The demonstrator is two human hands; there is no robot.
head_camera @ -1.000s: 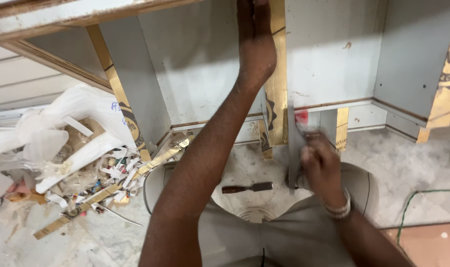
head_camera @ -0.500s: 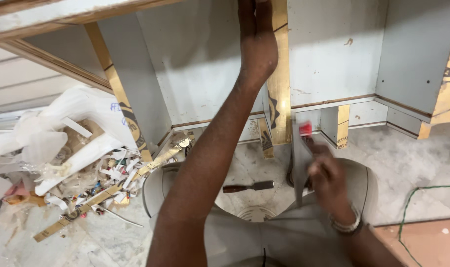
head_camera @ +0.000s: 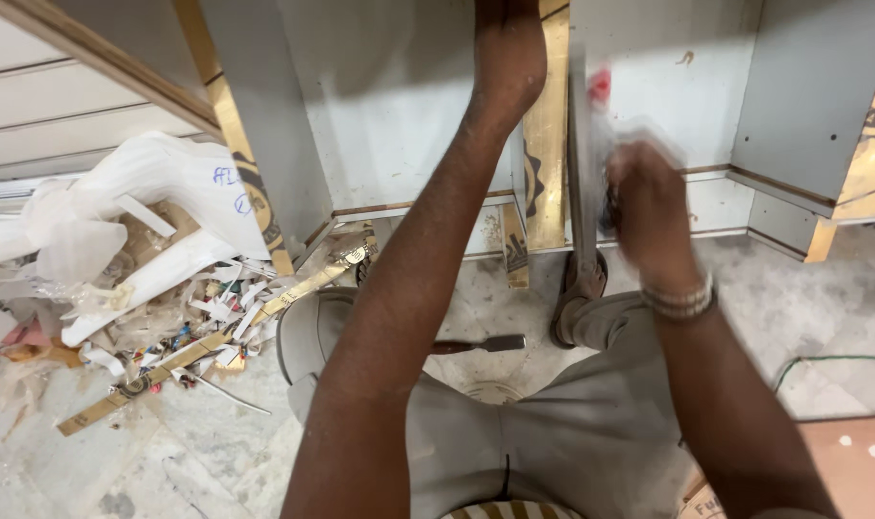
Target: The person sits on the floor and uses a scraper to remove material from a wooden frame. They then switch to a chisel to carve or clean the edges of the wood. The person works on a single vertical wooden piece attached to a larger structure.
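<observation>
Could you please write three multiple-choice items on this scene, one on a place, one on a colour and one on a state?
1. Where does the chisel lie?
A. on the floor between the person's legs
B. on top of the scrap pile
C. in the left hand

2. What colour is the cable on the floor at the right?
A. red
B. green
C. yellow

3. How does the right hand look?
A. sharp and resting flat on the floor
B. blurred, gripping a long grey strip
C. empty and open

Answers: 1 A, it rests on the stone floor between the knees. 2 B, a thin green line curves there. 3 B, the hand is smeared and closed on the grey strip, while the left hand presses the upright panel.
</observation>
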